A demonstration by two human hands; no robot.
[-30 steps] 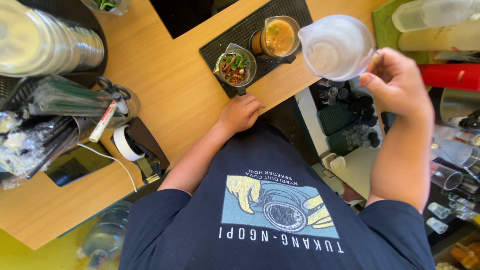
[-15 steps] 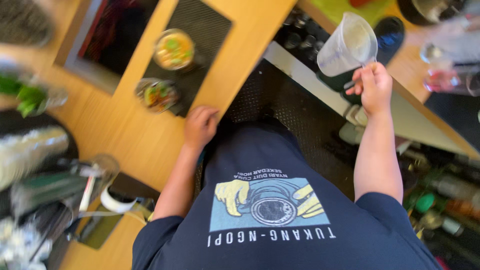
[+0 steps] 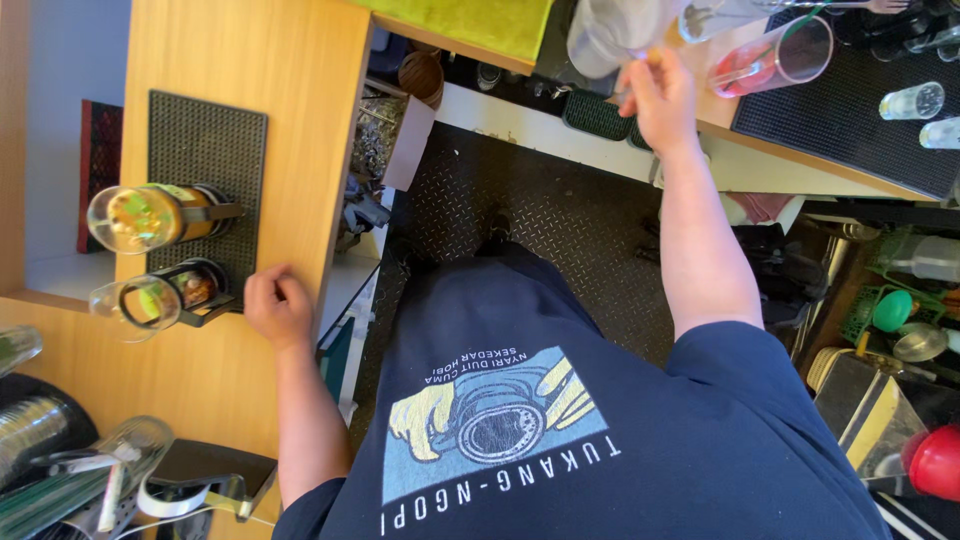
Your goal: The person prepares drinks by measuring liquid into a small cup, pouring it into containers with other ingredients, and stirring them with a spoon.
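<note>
A wooden bench point(image 3: 240, 90) wraps a floor of dark tread-plate point(image 3: 560, 230); on its black rubber mat point(image 3: 200, 150) stand two handled glass mugs point(image 3: 150, 218), one with a yellow-green drink, the other apparently with darker contents. The left hand point(image 3: 277, 308) rests curled on the bench edge, its fingers holding nothing. The right hand point(image 3: 657, 95) reaches up (arm outstretched), fingers closed on a clear plastic jug point(image 3: 610, 32), mostly cropped at the frame's top, seemingly tilted; a pink-tinted glass point(image 3: 775, 60) lies just beside it.
</note>
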